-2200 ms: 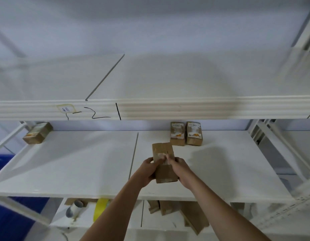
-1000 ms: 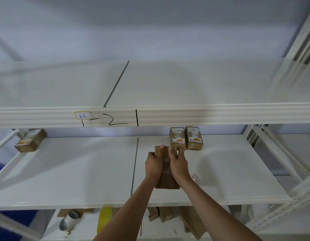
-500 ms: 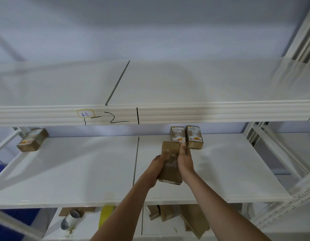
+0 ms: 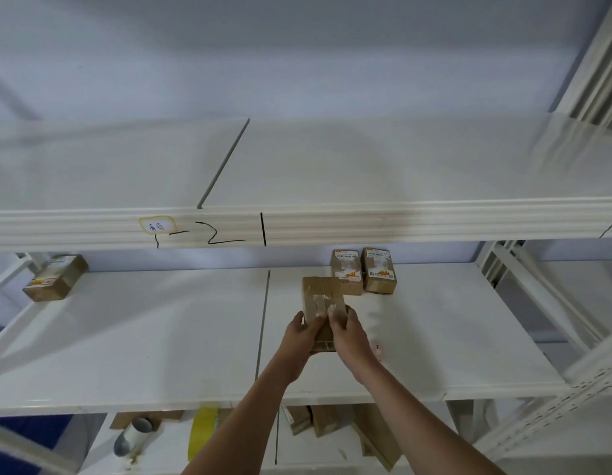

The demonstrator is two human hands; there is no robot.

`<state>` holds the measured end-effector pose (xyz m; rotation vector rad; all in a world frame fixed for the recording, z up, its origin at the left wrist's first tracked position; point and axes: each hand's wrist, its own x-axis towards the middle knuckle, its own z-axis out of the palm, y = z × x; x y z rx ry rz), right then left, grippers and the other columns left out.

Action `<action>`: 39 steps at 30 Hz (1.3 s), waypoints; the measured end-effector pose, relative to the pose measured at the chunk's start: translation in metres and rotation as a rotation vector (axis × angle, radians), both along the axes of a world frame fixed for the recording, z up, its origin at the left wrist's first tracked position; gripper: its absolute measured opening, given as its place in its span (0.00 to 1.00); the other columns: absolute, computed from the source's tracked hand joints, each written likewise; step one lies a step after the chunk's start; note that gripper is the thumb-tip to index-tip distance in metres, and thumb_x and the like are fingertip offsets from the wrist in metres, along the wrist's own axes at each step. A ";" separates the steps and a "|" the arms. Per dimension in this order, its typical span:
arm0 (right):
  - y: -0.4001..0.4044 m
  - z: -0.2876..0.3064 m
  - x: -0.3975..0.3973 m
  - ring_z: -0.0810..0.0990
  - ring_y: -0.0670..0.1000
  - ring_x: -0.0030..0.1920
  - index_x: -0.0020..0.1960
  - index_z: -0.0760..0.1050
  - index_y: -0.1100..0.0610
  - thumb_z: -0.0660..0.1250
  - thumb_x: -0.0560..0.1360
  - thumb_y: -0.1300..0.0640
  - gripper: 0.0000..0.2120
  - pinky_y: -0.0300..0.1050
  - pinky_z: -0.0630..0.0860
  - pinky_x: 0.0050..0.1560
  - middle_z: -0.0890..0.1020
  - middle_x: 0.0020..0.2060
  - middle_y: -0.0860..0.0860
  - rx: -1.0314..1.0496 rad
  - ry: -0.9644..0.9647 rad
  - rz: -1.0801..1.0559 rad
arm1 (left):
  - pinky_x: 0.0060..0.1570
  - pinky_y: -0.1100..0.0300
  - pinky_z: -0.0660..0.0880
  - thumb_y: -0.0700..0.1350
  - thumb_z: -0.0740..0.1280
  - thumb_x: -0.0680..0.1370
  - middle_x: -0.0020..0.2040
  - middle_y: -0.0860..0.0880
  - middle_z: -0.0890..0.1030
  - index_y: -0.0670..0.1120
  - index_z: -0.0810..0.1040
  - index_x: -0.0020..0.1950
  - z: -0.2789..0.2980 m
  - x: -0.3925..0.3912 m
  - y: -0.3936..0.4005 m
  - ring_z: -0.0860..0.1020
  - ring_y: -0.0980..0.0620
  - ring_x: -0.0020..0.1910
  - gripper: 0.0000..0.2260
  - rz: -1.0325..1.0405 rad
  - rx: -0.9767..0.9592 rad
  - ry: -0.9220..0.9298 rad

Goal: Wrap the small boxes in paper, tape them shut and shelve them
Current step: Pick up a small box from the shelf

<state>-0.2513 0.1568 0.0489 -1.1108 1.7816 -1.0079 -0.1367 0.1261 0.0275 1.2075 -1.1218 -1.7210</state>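
A small box wrapped in brown paper (image 4: 321, 296), with clear tape across its top face, is held over the middle shelf (image 4: 160, 337). My left hand (image 4: 299, 334) grips its left side and my right hand (image 4: 349, 332) grips its right side, thumbs on top. The box's near end is hidden between my hands. Just behind it, two wrapped boxes with labels (image 4: 346, 271) (image 4: 379, 270) stand side by side at the back of the shelf. Whether the held box touches the shelf I cannot tell.
Another labelled wrapped box (image 4: 54, 277) lies at the shelf's far left. The upper shelf (image 4: 366, 221) overhangs, with black marks and a small label on its edge. Below are a yellow tape roll (image 4: 203, 430), a grey roll (image 4: 133, 437) and brown paper pieces (image 4: 332, 423).
The wrapped box has moved deeper into the shelf towards the two labelled boxes, and both hands have shifted back to its near half.
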 end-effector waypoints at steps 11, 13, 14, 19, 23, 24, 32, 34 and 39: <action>-0.003 -0.006 -0.004 0.76 0.55 0.66 0.74 0.65 0.55 0.53 0.85 0.46 0.21 0.41 0.70 0.52 0.75 0.68 0.53 0.037 0.039 -0.031 | 0.53 0.50 0.82 0.55 0.63 0.82 0.61 0.46 0.81 0.48 0.70 0.70 -0.016 -0.012 -0.001 0.83 0.49 0.55 0.19 0.018 -0.097 -0.142; -0.005 -0.011 -0.006 0.76 0.56 0.65 0.74 0.65 0.55 0.53 0.86 0.48 0.20 0.42 0.69 0.53 0.75 0.68 0.54 0.093 0.035 -0.028 | 0.48 0.59 0.81 0.57 0.62 0.82 0.64 0.45 0.76 0.50 0.66 0.72 -0.020 -0.014 0.000 0.80 0.49 0.57 0.21 0.036 -0.094 -0.280; -0.005 -0.015 -0.007 0.76 0.56 0.64 0.74 0.65 0.55 0.54 0.86 0.49 0.20 0.43 0.69 0.53 0.75 0.68 0.55 0.125 0.025 -0.026 | 0.47 0.60 0.79 0.58 0.62 0.82 0.65 0.45 0.72 0.52 0.63 0.74 -0.024 -0.014 0.001 0.78 0.48 0.58 0.23 0.053 -0.082 -0.354; -0.006 -0.039 -0.008 0.74 0.50 0.52 0.72 0.66 0.55 0.55 0.85 0.47 0.19 0.45 0.70 0.50 0.76 0.59 0.52 0.224 0.024 -0.007 | 0.58 0.48 0.80 0.52 0.57 0.84 0.66 0.43 0.69 0.52 0.68 0.69 -0.044 -0.013 0.003 0.76 0.46 0.59 0.13 0.048 -0.077 -0.543; -0.009 -0.057 -0.009 0.76 0.51 0.52 0.68 0.71 0.57 0.54 0.85 0.51 0.16 0.44 0.75 0.52 0.78 0.60 0.53 0.289 0.111 -0.026 | 0.59 0.53 0.79 0.50 0.52 0.86 0.67 0.42 0.70 0.47 0.68 0.72 -0.045 -0.013 0.000 0.76 0.46 0.60 0.16 0.024 -0.079 -0.584; -0.009 -0.061 -0.010 0.76 0.51 0.53 0.67 0.72 0.57 0.54 0.85 0.53 0.15 0.44 0.76 0.52 0.79 0.59 0.53 0.295 0.115 -0.029 | 0.56 0.57 0.79 0.50 0.52 0.86 0.68 0.42 0.72 0.46 0.67 0.73 -0.045 -0.012 0.000 0.77 0.47 0.60 0.17 0.009 -0.080 -0.584; -0.005 -0.078 -0.013 0.78 0.54 0.60 0.64 0.74 0.55 0.56 0.83 0.59 0.13 0.44 0.75 0.55 0.80 0.60 0.53 0.284 0.147 -0.004 | 0.61 0.55 0.78 0.42 0.53 0.85 0.64 0.44 0.77 0.45 0.68 0.72 -0.051 -0.011 0.007 0.77 0.48 0.59 0.16 -0.046 -0.018 -0.613; -0.006 -0.080 -0.013 0.79 0.54 0.59 0.64 0.75 0.56 0.57 0.83 0.61 0.13 0.44 0.76 0.56 0.80 0.60 0.54 0.278 0.159 -0.005 | 0.61 0.55 0.78 0.40 0.53 0.85 0.63 0.44 0.78 0.45 0.69 0.72 -0.052 -0.011 0.008 0.78 0.47 0.59 0.16 -0.056 -0.022 -0.622; -0.009 -0.083 -0.018 0.78 0.52 0.53 0.62 0.75 0.57 0.58 0.83 0.61 0.11 0.41 0.74 0.51 0.80 0.58 0.54 0.272 0.234 0.037 | 0.64 0.52 0.77 0.40 0.54 0.85 0.62 0.44 0.79 0.45 0.70 0.71 -0.053 -0.012 0.009 0.78 0.47 0.59 0.16 -0.077 -0.030 -0.640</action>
